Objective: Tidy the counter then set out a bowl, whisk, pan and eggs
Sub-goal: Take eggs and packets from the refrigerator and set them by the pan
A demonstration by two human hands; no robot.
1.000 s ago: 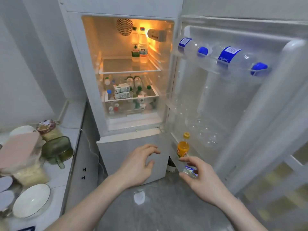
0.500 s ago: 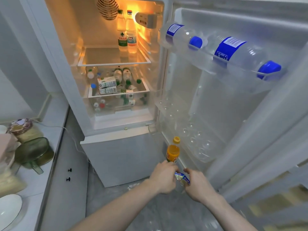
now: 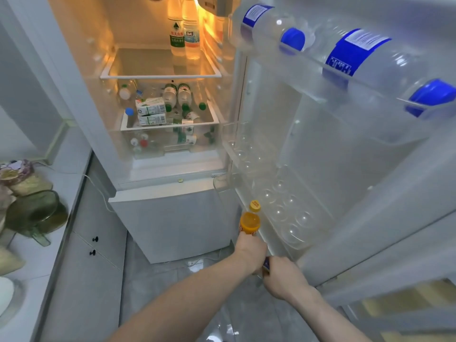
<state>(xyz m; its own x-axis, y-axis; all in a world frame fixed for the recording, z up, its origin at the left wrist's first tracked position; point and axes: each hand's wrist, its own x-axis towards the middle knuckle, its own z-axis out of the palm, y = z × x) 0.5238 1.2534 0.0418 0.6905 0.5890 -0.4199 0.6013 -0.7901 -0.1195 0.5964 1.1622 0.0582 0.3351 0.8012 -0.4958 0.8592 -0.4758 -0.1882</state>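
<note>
The step in hand was tidying: stowing a small packet (image 3: 266,264) in the fridge door (image 3: 345,169). Both hands met at the lowest door shelf, beside the orange bottle (image 3: 249,222). The right hand (image 3: 283,277) was curled round the packet. The left hand (image 3: 250,253) was curled too; what it gripped, possibly the bottle's base, could not be told. No eggs showed; the egg tray (image 3: 283,206) stood bare. The next move called for seating the packet and letting go.

Clear glossy plastic door shelf (image 3: 370,77); orange bottle (image 3: 249,222) plastic; floor tiles (image 3: 160,292) glossy grey.
</note>
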